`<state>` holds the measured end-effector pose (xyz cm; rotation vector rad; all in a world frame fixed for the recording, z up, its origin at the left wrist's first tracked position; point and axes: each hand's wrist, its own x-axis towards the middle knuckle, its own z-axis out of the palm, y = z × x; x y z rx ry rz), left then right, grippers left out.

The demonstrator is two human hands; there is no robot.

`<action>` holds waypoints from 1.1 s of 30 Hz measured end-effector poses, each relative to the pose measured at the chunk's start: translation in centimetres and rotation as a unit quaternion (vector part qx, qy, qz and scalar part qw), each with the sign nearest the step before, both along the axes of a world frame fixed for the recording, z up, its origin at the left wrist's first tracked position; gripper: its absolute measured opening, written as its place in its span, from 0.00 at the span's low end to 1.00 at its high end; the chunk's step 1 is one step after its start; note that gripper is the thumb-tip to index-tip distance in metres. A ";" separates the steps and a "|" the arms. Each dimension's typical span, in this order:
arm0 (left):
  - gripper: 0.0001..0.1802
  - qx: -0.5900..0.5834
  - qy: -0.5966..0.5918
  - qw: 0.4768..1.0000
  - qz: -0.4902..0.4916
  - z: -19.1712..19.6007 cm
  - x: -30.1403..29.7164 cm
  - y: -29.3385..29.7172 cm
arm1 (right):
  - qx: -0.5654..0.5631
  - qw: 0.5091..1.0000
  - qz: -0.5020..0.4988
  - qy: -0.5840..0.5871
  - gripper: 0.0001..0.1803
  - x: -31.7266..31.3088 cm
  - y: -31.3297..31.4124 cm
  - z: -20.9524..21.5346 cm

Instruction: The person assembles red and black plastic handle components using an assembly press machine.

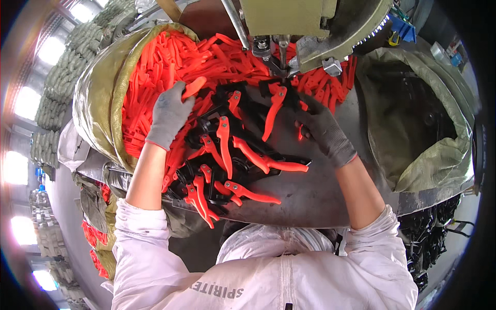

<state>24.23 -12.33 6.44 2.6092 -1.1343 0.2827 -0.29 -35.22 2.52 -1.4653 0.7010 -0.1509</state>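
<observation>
My left hand (169, 114), in a grey glove, grips a loose orange plastic handle (194, 87) above the big heap of orange handles (160, 62) in an open woven sack. My right hand (324, 129), in a dark grey glove, holds a black-and-orange handle assembly (274, 106) under the metal head of a press machine (283, 49). Between both hands lies a pile of finished black-and-orange assemblies (227, 160) on the steel work table (320, 191).
A second, olive woven sack (413, 119) with dark parts inside stands at the right. More sacks with orange parts (95, 232) sit lower left, below the table. Stacked sacks line the far left wall. My white jacket fills the lower edge.
</observation>
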 end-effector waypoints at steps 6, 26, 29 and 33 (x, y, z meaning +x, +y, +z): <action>0.18 -0.040 0.208 0.961 -0.180 3.7 -6.7 -4.1 | 0.074 0.994 0.008 -0.084 0.33 0.1 0.2 -2.5; 0.17 -0.119 0.604 0.785 -0.065 -2.3 -8.5 -9.5 | -0.475 0.796 -0.375 0.017 0.32 -11.8 -24.1 -7.4; 0.19 -0.129 0.631 0.763 -0.056 -1.8 -9.2 -10.4 | -0.499 0.838 -0.176 -0.134 0.25 -8.7 -17.2 -4.8; 0.20 -0.111 0.669 0.729 -0.090 -1.6 -8.7 -11.1 | -0.128 0.979 -0.079 -0.136 0.23 -3.0 -6.1 -2.1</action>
